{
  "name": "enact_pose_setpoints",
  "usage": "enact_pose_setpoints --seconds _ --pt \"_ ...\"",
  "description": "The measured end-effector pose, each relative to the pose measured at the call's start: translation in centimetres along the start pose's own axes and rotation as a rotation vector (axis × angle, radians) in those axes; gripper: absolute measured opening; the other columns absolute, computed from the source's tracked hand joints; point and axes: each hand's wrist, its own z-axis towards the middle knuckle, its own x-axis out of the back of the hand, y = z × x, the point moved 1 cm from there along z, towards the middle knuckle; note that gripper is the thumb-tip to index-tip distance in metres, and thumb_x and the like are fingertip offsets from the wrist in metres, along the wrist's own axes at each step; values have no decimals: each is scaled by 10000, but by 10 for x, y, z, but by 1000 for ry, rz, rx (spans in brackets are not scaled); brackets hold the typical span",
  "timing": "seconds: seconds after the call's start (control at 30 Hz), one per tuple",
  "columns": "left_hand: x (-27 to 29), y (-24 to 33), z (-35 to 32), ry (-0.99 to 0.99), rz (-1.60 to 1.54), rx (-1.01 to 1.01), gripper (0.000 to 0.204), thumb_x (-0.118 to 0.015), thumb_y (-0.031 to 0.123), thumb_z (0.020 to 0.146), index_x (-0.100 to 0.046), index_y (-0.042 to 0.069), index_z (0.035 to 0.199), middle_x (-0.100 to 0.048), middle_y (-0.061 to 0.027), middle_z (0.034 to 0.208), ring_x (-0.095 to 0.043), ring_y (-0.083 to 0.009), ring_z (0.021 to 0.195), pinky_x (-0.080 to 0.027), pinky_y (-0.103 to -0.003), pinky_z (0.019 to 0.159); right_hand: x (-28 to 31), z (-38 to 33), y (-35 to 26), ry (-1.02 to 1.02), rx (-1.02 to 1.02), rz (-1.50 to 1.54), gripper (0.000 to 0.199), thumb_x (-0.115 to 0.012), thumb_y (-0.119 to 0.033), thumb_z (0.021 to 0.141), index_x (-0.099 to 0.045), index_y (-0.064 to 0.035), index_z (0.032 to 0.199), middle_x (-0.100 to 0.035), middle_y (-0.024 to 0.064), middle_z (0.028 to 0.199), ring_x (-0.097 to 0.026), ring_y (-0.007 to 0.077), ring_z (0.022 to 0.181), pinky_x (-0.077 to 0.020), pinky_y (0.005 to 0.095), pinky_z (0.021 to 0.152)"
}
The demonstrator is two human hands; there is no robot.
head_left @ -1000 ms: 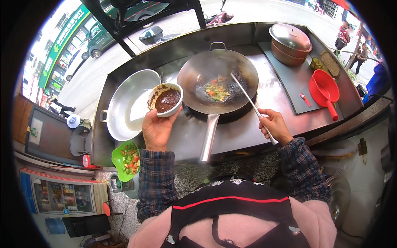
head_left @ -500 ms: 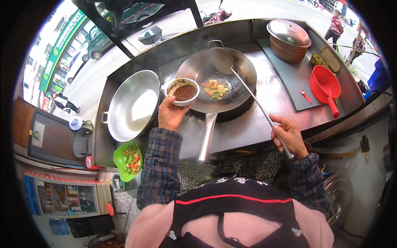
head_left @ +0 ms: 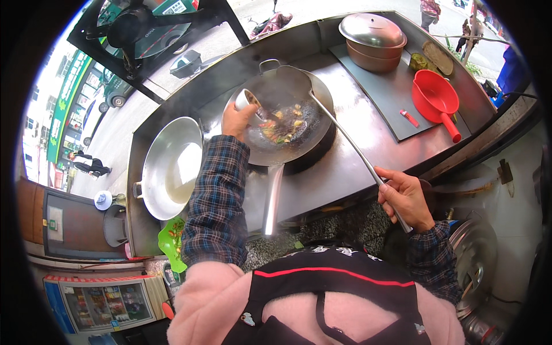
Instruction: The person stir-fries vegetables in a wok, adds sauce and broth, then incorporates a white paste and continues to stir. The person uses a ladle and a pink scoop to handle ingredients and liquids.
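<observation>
One wok (head_left: 287, 123) sits centre on the surface (head_left: 356, 155). The left hand (head_left: 237, 119) grips one bowl (head_left: 246, 99), tilted over the wok's left rim. The right hand (head_left: 405, 198) clamps one ladle (head_left: 345, 135). One empty pan (head_left: 169, 167) sits left.

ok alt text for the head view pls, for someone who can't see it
Seen from above, a person's left hand tips a small white bowl over a steaming round metal wok of chopped vegetables, while the right hand grips a long-handled steel ladle reaching over it. An empty silver pan sits left, a red plastic scoop right.
</observation>
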Motion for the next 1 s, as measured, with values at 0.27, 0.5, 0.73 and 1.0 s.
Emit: enact_pose_setpoints --seconds 0.27,0.5,0.73,1.0 --pt "5 2 -9 -134 -987 82 616 -626 131 823 -342 9 1356 -409 -222 1380 -410 -409 1292 -356 -645 1032 -2 -1 5 41 2 22 401 -543 -61 949 -501 11 1342 -588 63 730 -522 61 482 -424 191 380" --pt "14 0 -33 19 -987 109 564 -617 70 867 -344 -33 1349 -388 -227 1387 -394 -402 1306 -388 -629 1041 -9 6 4 24 2 -12 413 -542 -63 952 -483 20 1352 -586 65 723 -521 70 481 -422 200 375" --pt "52 13 -54 9 -817 131 494 -649 106 882 -417 -41 1293 -493 -237 1269 -508 -346 1200 -493 -559 968 -25 13 10 -22 -26 -10 417 -545 -72 955 -470 26 1353 -593 70 725 -524 73 488 -423 202 373" --pt "80 40 -58 -72 -595 138 443 -482 232 972 -416 -23 1329 -520 -232 1305 -533 -352 1188 -484 -519 973 -34 15 25 -128 -80 283 457 -569 -32 921 -426 34 1350 -595 95 731 -522 78 491 -421 200 374"
